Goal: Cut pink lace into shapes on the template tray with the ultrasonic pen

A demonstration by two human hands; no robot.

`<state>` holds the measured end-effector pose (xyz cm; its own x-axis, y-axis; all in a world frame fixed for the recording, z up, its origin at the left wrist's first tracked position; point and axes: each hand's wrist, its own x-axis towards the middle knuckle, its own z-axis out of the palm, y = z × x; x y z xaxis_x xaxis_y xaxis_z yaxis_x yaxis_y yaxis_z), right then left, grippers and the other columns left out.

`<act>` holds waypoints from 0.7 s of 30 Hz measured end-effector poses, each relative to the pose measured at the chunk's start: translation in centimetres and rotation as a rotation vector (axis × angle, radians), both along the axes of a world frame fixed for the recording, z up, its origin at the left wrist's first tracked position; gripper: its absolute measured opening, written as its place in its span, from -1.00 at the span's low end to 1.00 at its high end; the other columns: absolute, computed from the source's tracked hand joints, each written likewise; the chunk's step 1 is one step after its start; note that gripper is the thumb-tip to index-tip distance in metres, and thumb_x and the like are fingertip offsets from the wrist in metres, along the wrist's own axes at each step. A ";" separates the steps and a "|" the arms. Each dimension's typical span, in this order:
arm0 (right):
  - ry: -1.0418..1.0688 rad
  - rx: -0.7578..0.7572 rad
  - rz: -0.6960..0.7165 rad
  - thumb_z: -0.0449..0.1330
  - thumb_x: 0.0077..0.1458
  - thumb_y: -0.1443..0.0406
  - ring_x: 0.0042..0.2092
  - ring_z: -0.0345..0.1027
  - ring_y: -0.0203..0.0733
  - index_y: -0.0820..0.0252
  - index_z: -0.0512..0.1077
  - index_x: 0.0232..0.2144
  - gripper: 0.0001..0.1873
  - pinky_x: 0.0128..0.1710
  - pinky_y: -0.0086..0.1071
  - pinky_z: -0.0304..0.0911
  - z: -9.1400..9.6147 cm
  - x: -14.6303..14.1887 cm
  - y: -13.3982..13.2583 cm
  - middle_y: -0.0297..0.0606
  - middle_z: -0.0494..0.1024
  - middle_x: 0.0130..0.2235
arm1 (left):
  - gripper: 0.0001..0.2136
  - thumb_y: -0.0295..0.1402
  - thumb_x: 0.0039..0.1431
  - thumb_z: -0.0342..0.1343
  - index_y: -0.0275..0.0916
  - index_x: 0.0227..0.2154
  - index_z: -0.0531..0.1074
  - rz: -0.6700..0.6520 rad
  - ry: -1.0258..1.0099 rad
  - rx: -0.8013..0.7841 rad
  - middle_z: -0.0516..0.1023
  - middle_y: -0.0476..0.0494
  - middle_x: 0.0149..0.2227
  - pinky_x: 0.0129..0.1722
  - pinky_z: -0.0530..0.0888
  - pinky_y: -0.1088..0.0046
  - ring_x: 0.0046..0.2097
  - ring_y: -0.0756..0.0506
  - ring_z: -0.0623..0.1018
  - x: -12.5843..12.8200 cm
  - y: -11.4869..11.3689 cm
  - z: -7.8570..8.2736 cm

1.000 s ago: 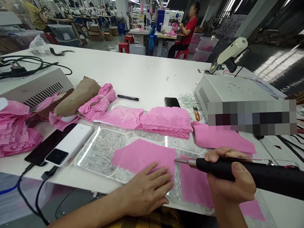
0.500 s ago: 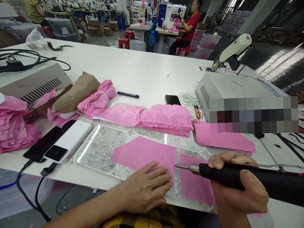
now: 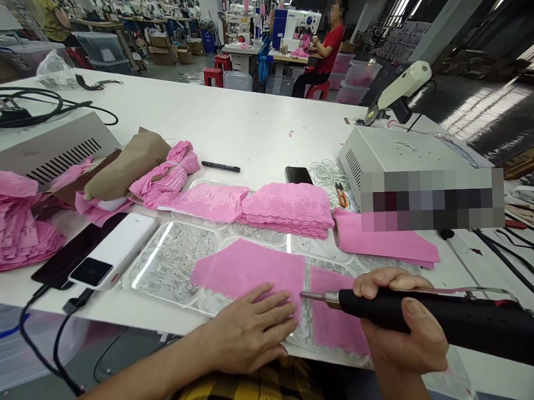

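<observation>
My left hand (image 3: 253, 327) lies flat, fingers stretched out, on a cut piece of pink fabric (image 3: 247, 268). My right hand (image 3: 400, 323) grips a thick black handheld tool (image 3: 384, 304) with a pointed metal tip. That tip touches or hovers just over the fabric near its right edge, beside my left fingers; contact cannot be made out. A second pink piece (image 3: 334, 311) lies under the tool, split from the first by a narrow strip of bare board. Both pieces lie on a clear-topped board (image 3: 176, 255) with a silvery, crinkled pattern.
Behind the board are stacked pink lace (image 3: 287, 208), folded pink fabric (image 3: 382, 237), orange snips (image 3: 341, 195), a black pen (image 3: 221, 166) and grey boxes (image 3: 405, 154). A white power bank (image 3: 113, 252) with cables sits left. A person in red (image 3: 327, 52) sits at a sewing machine.
My right hand and the tool have shifted slightly left, and more of the tool's rear end shows. The whole view has moved a little. My left hand stays on the fabric.
</observation>
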<state>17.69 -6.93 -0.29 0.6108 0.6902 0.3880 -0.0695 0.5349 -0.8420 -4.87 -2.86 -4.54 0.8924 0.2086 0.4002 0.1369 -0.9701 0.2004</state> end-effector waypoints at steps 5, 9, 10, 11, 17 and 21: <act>0.044 -0.011 -0.023 0.14 -0.13 0.25 -0.54 0.25 -0.32 0.18 0.38 -0.45 -0.86 -0.56 -0.33 0.25 0.3 0.7 -0.1 -0.35 0.37 -0.45 | -0.61 -0.23 0.32 0.02 -0.30 0.12 0.34 0.003 0.024 -0.011 0.46 -0.16 0.14 0.33 0.11 0.18 0.24 -0.17 0.35 0.1 -0.1 0.3; 0.088 0.003 -0.140 0.11 -0.26 0.24 -0.57 0.21 -0.31 0.18 0.37 -0.52 -0.84 -0.60 -0.33 0.21 0.6 2.6 0.0 -0.36 0.36 -0.49 | -0.68 -0.27 0.31 0.03 -0.31 0.04 0.40 0.039 -0.041 0.010 0.50 -0.15 0.09 0.34 0.09 0.20 0.20 -0.15 0.39 1.4 -0.5 0.9; 0.095 0.006 -0.173 0.10 -0.28 0.24 -0.58 0.20 -0.31 0.18 0.35 -0.54 -0.84 -0.60 -0.33 0.20 0.7 3.1 0.1 -0.37 0.35 -0.50 | -0.69 -0.28 0.32 0.02 -0.31 0.03 0.40 0.048 -0.048 0.017 0.50 -0.15 0.09 0.33 0.10 0.21 0.18 -0.15 0.40 2.0 -0.6 1.1; 0.103 0.005 -0.203 0.10 -0.30 0.24 -0.58 0.20 -0.31 0.17 0.34 -0.55 -0.84 -0.60 -0.34 0.19 0.7 3.4 0.2 -0.37 0.34 -0.50 | -0.71 -0.28 0.33 0.01 -0.31 0.02 0.41 0.057 -0.054 0.025 0.51 -0.16 0.08 0.32 0.12 0.21 0.17 -0.15 0.41 2.6 -0.6 1.1; 0.150 -0.035 -0.253 0.10 -0.29 0.26 -0.55 0.20 -0.31 0.14 0.30 -0.51 -0.84 -0.54 -0.31 0.23 0.7 2.9 1.5 -0.40 0.33 -0.47 | -0.68 -0.23 0.36 -0.04 -0.31 0.00 0.42 0.072 -0.016 0.071 0.48 -0.24 0.09 0.27 0.18 0.17 0.16 -0.18 0.41 6.1 -0.8 0.4; 0.116 -0.037 -0.221 0.10 -0.27 0.28 -0.53 0.21 -0.33 0.16 0.32 -0.49 -0.84 -0.50 -0.31 0.25 0.3 2.4 2.2 -0.40 0.33 -0.45 | -0.67 -0.21 0.37 -0.07 -0.30 0.02 0.41 0.054 -0.003 0.065 0.47 -0.22 0.10 0.26 0.18 0.15 0.16 -0.18 0.40 6.5 -0.8 -0.1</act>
